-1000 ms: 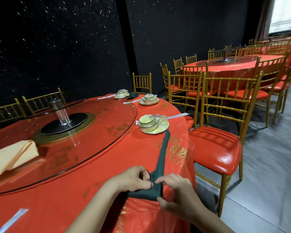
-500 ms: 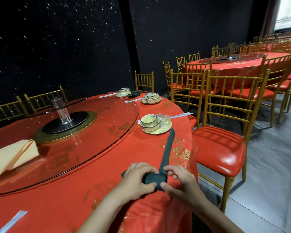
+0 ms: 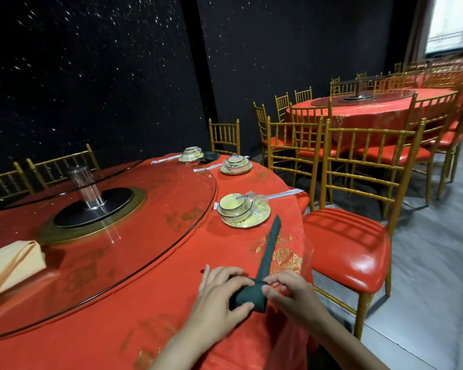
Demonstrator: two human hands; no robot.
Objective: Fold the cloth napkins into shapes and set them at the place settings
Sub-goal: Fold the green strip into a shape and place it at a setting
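Head view: a thicker roll of dark green cloth napkin [image 3: 251,296] than a second ago is gripped by left hand [image 3: 219,292] and right hand [image 3: 289,288] fingers at the red-clothed desk [image 3: 150,311] edge, six o'clock; its unrolled tail, shorter now, points toward the yellow bowl-and-plate setting [image 3: 242,210] at twelve. Rolling seems roughly half done.

No readable text; only illegible blue marks on the nearest bowl [image 3: 235,206].

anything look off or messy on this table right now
Nothing is spilled or broken. One oddity: a dark green napkin lies crumpled flat between the two far place settings, not shaped. The green napkin under both hands is half rolled, its tail pointing at the nearest bowl and plate.
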